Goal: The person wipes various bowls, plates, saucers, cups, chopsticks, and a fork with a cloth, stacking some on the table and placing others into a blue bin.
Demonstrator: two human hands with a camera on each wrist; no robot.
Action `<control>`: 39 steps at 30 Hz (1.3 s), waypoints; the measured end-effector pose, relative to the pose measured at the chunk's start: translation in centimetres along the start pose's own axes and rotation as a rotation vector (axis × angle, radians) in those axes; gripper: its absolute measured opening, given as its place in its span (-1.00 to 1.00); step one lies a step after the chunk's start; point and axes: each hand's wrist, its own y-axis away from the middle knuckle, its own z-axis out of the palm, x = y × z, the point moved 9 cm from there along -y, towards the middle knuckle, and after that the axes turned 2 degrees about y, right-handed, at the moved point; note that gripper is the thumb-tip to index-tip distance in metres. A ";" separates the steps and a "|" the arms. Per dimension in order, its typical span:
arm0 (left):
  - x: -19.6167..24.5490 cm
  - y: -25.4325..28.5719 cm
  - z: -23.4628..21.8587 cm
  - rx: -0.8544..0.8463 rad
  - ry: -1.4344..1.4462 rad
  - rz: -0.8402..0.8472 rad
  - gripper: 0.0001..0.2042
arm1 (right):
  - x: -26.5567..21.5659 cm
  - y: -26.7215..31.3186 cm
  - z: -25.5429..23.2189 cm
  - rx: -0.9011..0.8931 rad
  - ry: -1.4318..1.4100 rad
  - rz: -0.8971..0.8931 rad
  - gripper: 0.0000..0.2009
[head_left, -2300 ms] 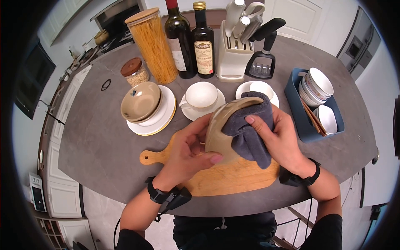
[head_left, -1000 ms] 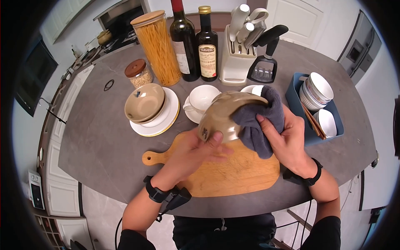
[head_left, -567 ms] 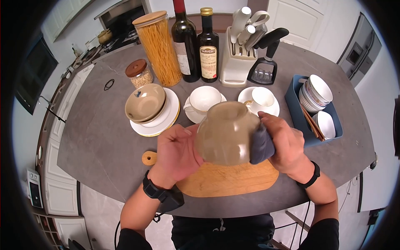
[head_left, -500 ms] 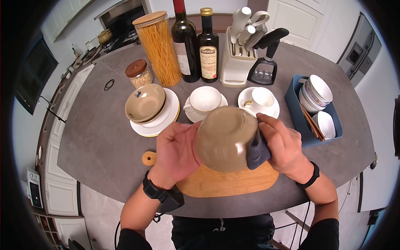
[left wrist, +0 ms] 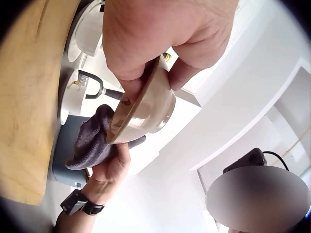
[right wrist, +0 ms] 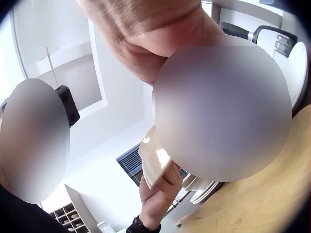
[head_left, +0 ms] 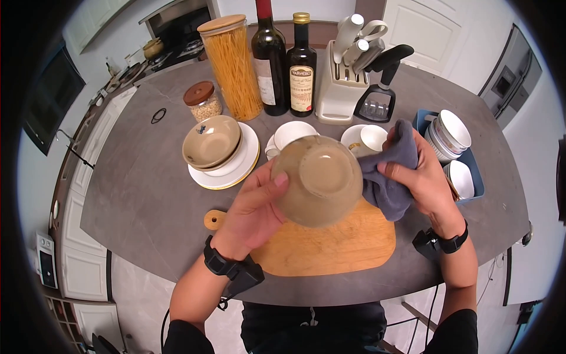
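My left hand (head_left: 254, 206) grips a beige bowl (head_left: 321, 200) by its rim, thumb on the outside and fingers inside, as the left wrist view shows. The bowl is tipped so its underside and foot ring face the head camera, above the wooden cutting board (head_left: 330, 251). My right hand (head_left: 427, 180) pinches a dark grey cloth (head_left: 386, 192), thumb over it, at the bowl's right edge. In the left wrist view the cloth (left wrist: 92, 143) hangs by the lower rim of the bowl (left wrist: 153, 109). A blurred patch covers much of the right wrist view.
Stacked beige bowls (head_left: 210, 141) on white plates stand left. Two white cups (head_left: 295, 133) on saucers sit behind the held bowl. A blue bin (head_left: 473, 171) with bowls is at right. Behind stand a pasta jar (head_left: 233, 76), two bottles (head_left: 302, 88) and a knife block (head_left: 341, 94).
The bowl has been turned in the hands, and its foot ring now faces the head camera. My right hand with the cloth has moved right, partly away from the bowl.
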 end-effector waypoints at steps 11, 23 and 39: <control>-3.5 0.9 3.1 -0.218 -0.084 -0.260 -0.34 | -1.7 1.0 -0.6 0.203 0.113 -0.187 -0.70; -0.3 -0.2 1.2 0.001 -0.035 0.045 -0.46 | 1.3 3.0 5.7 -0.170 0.226 -0.131 -0.34; -4.1 1.5 3.4 -0.202 -0.079 -0.139 -0.36 | -3.9 8.8 11.6 -0.294 0.984 -0.837 -0.48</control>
